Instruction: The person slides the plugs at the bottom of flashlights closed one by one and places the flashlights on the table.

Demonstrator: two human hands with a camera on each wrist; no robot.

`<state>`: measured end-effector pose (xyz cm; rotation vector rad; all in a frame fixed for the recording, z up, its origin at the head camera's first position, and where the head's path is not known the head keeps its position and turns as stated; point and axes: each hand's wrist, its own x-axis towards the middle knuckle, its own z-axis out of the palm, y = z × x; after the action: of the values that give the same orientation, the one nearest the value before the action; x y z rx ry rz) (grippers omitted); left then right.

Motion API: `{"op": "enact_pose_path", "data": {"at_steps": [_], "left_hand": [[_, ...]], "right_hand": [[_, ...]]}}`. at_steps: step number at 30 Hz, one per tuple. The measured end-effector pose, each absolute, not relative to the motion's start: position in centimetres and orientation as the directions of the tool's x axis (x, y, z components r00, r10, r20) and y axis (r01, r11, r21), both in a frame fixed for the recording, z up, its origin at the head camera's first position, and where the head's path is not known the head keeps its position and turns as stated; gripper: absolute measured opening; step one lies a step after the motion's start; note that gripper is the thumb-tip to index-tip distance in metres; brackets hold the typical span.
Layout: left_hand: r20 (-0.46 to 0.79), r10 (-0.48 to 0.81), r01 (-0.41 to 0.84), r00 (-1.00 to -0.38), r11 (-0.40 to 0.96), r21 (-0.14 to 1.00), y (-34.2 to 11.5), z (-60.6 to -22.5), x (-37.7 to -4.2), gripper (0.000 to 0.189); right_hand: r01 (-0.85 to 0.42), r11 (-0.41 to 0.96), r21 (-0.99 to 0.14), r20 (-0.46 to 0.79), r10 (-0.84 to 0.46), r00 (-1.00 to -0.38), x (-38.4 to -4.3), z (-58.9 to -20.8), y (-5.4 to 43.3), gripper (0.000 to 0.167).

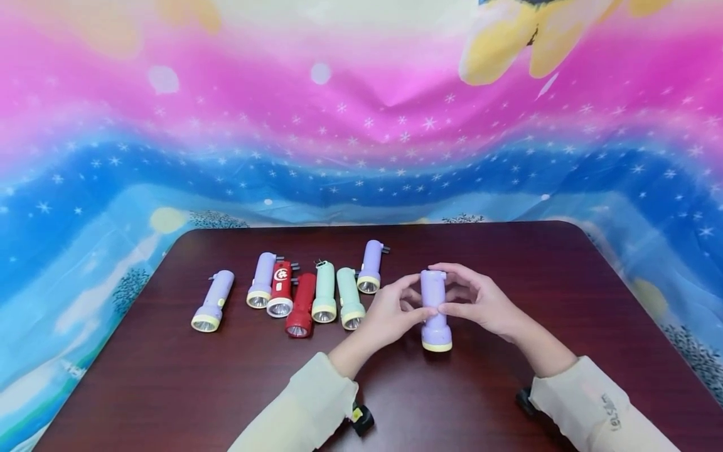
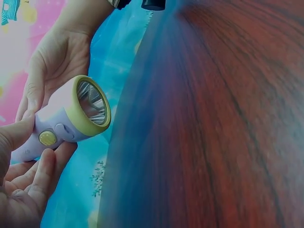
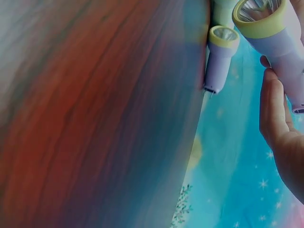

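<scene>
Both hands hold one light purple flashlight (image 1: 433,298) with a pale yellow rim, over the right-middle part of the table. My left hand (image 1: 390,311) grips its left side between thumb and fingers. From the other side my right hand (image 1: 482,301) grips it too, and the two thumbs almost meet on the front of its body. The lens end points toward the person. In the left wrist view the flashlight (image 2: 52,123) shows a round yellow switch and a clear lens with a shiny reflector. Its lens end (image 3: 266,21) appears large in the right wrist view.
Left of the hands lie several flashlights: purple ones (image 1: 216,301), two red ones (image 1: 302,301) and two mint green ones (image 1: 324,292). Some have plug prongs sticking out. The dark brown table (image 1: 141,376) ends at a colourful cloth backdrop (image 1: 361,125).
</scene>
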<state>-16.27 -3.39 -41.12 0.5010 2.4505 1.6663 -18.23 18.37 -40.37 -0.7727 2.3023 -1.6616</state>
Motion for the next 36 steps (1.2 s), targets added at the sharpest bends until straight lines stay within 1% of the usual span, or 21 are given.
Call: {"op": "enact_pose_path", "data": {"at_steps": [6,13,18,21,29,36], "left_hand": [[0.024,0.391,0.170,-0.920,0.344,0.923,-2.0,-41.4,-16.5,0.066],[-0.035,0.423,0.117,-0.905,0.329,0.937,-0.2,-41.9,-16.5,0.067],[-0.055,0.442,0.115,-0.895,0.348,0.930,0.9,-42.3,-16.4,0.069],[-0.066,0.443,0.117,-0.894,0.373,0.920,1.6,-42.4,-16.4,0.069],[-0.111,0.410,0.066,-0.905,0.393,0.917,3.0,-42.9,-16.3,0.070],[-0.115,0.394,0.057,-0.912,0.399,0.915,3.7,-43.0,-16.5,0.070]], "right_hand": [[-0.265,0.272,-0.925,0.088,-0.524,-0.847,-18.1,-40.6,19.8,0.065],[-0.262,0.293,-0.920,0.062,-0.551,-0.832,-18.0,-41.1,21.8,0.062],[-0.246,0.306,-0.920,0.034,-0.563,-0.826,-18.0,-41.3,23.1,0.064],[-0.229,0.312,-0.922,0.013,-0.565,-0.825,-18.1,-41.5,23.7,0.065],[-0.216,0.317,-0.923,-0.013,-0.588,-0.808,-18.6,-42.2,25.2,0.062],[-0.207,0.300,-0.931,-0.031,-0.631,-0.775,-19.2,-42.3,26.0,0.060]]}}
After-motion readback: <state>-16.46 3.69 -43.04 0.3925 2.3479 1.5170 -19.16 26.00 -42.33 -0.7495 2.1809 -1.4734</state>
